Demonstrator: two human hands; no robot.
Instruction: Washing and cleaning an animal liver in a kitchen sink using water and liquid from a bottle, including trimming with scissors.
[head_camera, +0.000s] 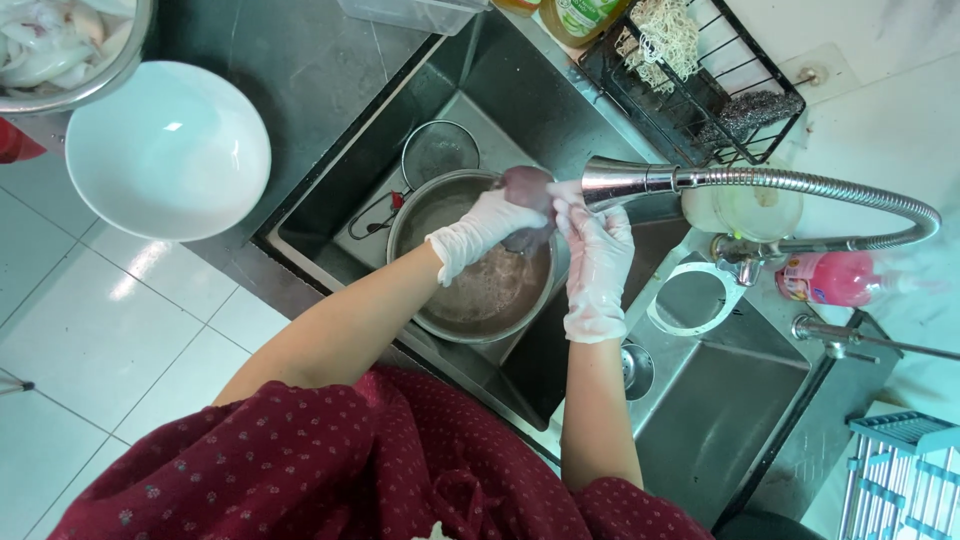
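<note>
Sleeves of dark red dotted cloth fill the near edge; bare forearms reach out to two thin white gloves. Left hand (490, 225) and right hand (597, 250) both close their fingers around a squid (527, 187), a pale purplish-grey lump held above the steel bowl (480, 290) in the sink (700, 400), just at the mouth of the chrome spray tap (625, 180). Judged by its look, the squid is light, limp and slippery; a wrap of all fingers round the thick middle should hold better than a pinch at one end. Bowl water is cloudy pink-brown. Behind it, a round mesh strainer (438, 150). Farther left, a smooth white bowl (168, 150) on the dark counter; beyond it, what may be more squid, in a metal bowl (95, 88).
</note>
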